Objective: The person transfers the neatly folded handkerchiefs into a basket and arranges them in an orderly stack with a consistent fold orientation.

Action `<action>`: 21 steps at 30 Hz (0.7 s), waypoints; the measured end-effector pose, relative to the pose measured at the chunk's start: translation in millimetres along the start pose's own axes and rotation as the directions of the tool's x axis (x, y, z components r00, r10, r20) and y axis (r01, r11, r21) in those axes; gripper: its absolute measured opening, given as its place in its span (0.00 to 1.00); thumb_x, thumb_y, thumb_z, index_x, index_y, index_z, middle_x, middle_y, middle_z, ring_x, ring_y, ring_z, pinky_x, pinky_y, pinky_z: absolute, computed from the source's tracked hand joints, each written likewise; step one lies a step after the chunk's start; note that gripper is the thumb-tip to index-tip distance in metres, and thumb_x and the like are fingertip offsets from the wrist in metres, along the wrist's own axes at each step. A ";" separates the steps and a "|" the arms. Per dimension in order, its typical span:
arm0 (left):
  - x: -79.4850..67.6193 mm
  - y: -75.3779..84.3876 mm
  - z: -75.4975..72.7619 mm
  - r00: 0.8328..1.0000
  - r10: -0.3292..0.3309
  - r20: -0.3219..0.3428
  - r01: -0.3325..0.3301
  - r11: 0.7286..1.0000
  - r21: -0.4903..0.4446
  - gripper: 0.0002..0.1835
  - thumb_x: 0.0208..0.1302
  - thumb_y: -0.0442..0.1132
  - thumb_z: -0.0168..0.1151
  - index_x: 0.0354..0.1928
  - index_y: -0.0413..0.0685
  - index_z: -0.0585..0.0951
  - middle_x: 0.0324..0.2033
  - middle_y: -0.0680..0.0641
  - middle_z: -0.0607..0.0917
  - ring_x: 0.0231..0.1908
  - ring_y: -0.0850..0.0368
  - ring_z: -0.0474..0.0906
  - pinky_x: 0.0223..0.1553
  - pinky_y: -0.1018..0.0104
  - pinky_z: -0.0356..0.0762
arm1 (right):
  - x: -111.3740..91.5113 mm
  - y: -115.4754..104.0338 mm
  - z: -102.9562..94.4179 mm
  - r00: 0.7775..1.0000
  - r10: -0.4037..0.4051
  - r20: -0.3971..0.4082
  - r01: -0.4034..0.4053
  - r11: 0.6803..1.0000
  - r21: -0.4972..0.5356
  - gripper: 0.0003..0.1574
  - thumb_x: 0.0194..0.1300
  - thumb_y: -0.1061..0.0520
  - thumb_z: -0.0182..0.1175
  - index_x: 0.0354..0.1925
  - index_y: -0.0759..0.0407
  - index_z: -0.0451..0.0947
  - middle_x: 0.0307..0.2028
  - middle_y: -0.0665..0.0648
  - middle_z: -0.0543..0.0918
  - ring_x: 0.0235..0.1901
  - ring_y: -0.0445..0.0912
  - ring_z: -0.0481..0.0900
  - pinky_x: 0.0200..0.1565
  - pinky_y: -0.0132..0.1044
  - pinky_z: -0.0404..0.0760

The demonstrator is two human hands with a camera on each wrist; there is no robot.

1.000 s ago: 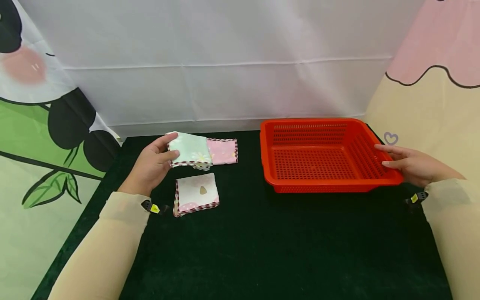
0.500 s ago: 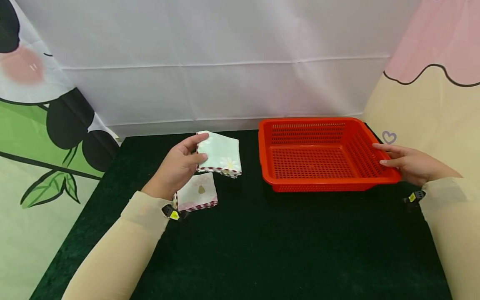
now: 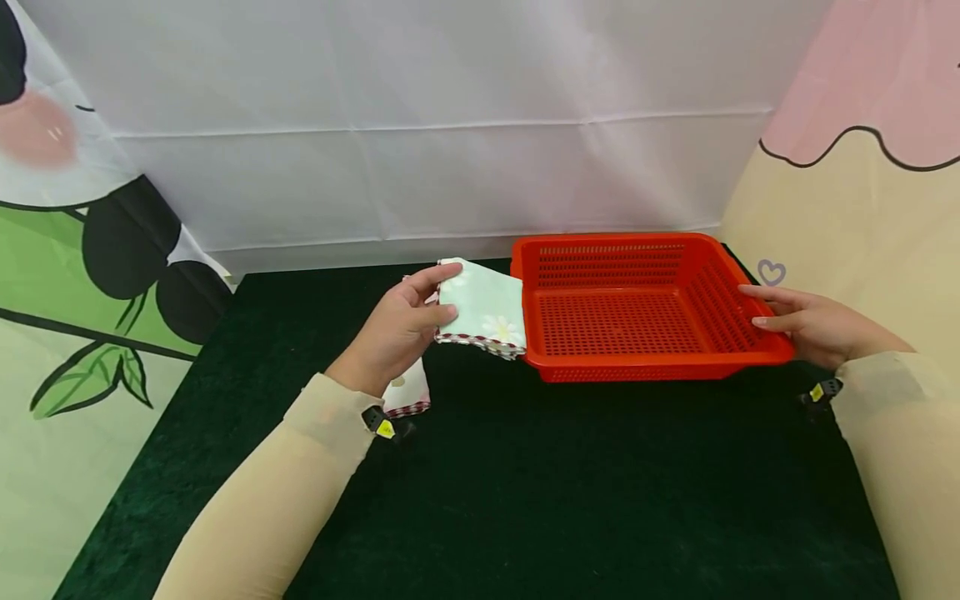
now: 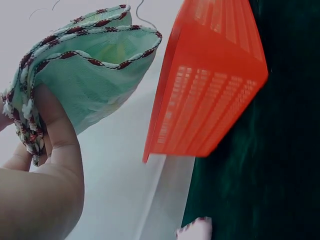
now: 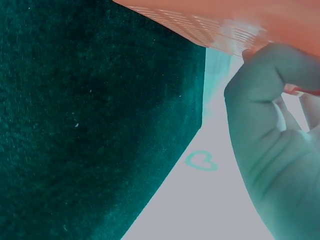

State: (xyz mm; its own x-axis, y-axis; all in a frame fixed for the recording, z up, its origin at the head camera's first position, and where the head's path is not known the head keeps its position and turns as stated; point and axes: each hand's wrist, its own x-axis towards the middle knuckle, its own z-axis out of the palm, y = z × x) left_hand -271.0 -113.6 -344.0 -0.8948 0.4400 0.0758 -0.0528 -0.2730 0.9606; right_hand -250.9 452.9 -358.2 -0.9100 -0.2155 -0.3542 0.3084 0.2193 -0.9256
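Observation:
A folded mint-green handkerchief (image 3: 486,304) with a daisy print and a red-and-white checked edge is pinched by my left hand (image 3: 393,332) between thumb and fingers. In the head view its right edge overlaps the left end of a red plastic basket (image 3: 637,367). The left wrist view shows the handkerchief's folded layers (image 4: 95,85) spreading apart, held beside the basket wall (image 4: 210,100). My right hand (image 3: 821,327) grips the basket's right rim, thumb above and fingers curled at its side. Below my left forearm, a folded white handkerchief (image 3: 409,393) lies partly hidden on the table.
Perforated walls and floor show inside the basket, which holds nothing. Dark green cloth (image 3: 585,483) covers the table. A white curtain (image 3: 450,183) hangs behind, with printed drapes at left and right. A sliver of pink cloth (image 3: 432,297) shows behind my left fingers.
My left hand has carried the mint-green handkerchief rightward, from over the pink cloth to the basket's left end. My right hand stays on the basket rim. The view has shifted slightly.

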 end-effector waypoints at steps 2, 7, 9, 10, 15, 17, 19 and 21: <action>3.9 -0.9 6.5 1.000 -0.005 0.013 0.005 1.000 -0.004 0.33 0.72 0.22 0.57 0.76 0.44 0.67 0.72 0.44 0.63 0.60 0.49 0.69 0.54 0.67 0.81 | -0.3 -0.8 0.9 1.000 0.003 -0.002 -0.003 1.000 0.011 0.32 0.81 0.62 0.51 0.69 0.27 0.70 0.54 0.37 0.81 0.50 0.46 0.83 0.50 0.43 0.86; 15.3 -5.3 22.5 0.999 0.001 0.054 0.000 1.000 -0.015 0.32 0.72 0.21 0.56 0.76 0.42 0.66 0.70 0.43 0.65 0.61 0.48 0.68 0.54 0.67 0.81 | -0.2 -1.7 4.0 1.000 0.002 -0.011 -0.002 1.000 0.019 0.32 0.81 0.63 0.50 0.69 0.28 0.70 0.54 0.38 0.81 0.50 0.46 0.83 0.50 0.43 0.86; 19.1 -7.2 29.4 0.998 0.002 0.058 -0.001 1.000 -0.017 0.32 0.71 0.21 0.56 0.76 0.42 0.67 0.70 0.43 0.66 0.61 0.48 0.69 0.54 0.67 0.81 | 0.9 -1.4 4.6 1.000 0.001 -0.014 -0.001 1.000 0.009 0.32 0.80 0.62 0.51 0.70 0.29 0.69 0.55 0.38 0.81 0.50 0.46 0.83 0.50 0.43 0.86; 20.9 -7.9 32.9 0.998 0.001 0.059 0.000 1.000 -0.019 0.32 0.71 0.22 0.56 0.75 0.42 0.67 0.69 0.43 0.66 0.61 0.48 0.69 0.54 0.66 0.81 | 1.3 -1.3 4.7 1.000 0.002 -0.016 -0.002 1.000 0.003 0.32 0.80 0.62 0.52 0.71 0.30 0.68 0.54 0.38 0.81 0.50 0.46 0.83 0.50 0.43 0.86; 31.0 -10.6 49.7 0.997 -0.006 0.072 0.006 1.000 -0.009 0.31 0.72 0.23 0.57 0.75 0.44 0.69 0.68 0.43 0.67 0.61 0.47 0.69 0.54 0.66 0.81 | 1.8 -1.2 3.0 1.000 0.008 -0.016 -0.008 1.000 -0.016 0.33 0.80 0.61 0.52 0.74 0.32 0.64 0.54 0.38 0.80 0.50 0.46 0.83 0.51 0.44 0.86; 36.0 -11.5 55.9 0.997 -0.008 0.077 0.008 1.000 -0.002 0.31 0.72 0.23 0.58 0.75 0.46 0.69 0.68 0.44 0.68 0.61 0.46 0.69 0.54 0.65 0.81 | 1.4 -1.4 1.6 1.000 0.007 -0.013 -0.007 1.000 -0.006 0.33 0.80 0.61 0.52 0.73 0.31 0.65 0.54 0.38 0.81 0.50 0.46 0.83 0.50 0.45 0.86; 40.5 -12.7 61.7 0.997 -0.016 0.071 0.016 1.000 0.004 0.31 0.72 0.24 0.59 0.74 0.48 0.71 0.68 0.45 0.68 0.62 0.47 0.69 0.56 0.64 0.81 | 1.3 -0.9 0.9 1.000 0.006 -0.010 -0.006 1.000 0.008 0.32 0.80 0.61 0.52 0.71 0.29 0.68 0.54 0.39 0.81 0.50 0.47 0.83 0.50 0.45 0.86; 45.3 -14.8 67.4 0.997 -0.026 0.066 0.026 1.000 0.006 0.31 0.72 0.25 0.59 0.74 0.49 0.71 0.68 0.45 0.68 0.63 0.46 0.69 0.57 0.62 0.80 | 0.9 -0.1 0.2 1.000 0.005 -0.009 -0.005 1.000 0.025 0.31 0.80 0.62 0.52 0.68 0.27 0.71 0.54 0.39 0.81 0.50 0.48 0.84 0.50 0.45 0.86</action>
State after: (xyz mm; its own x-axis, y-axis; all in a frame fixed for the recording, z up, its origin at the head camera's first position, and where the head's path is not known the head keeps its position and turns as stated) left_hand -280.8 -32.0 -336.7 -0.8620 0.5023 0.0684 -0.0730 -0.2564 0.9638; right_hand -251.7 452.4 -358.5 -0.9108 -0.2061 -0.3578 0.3195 0.1969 -0.9269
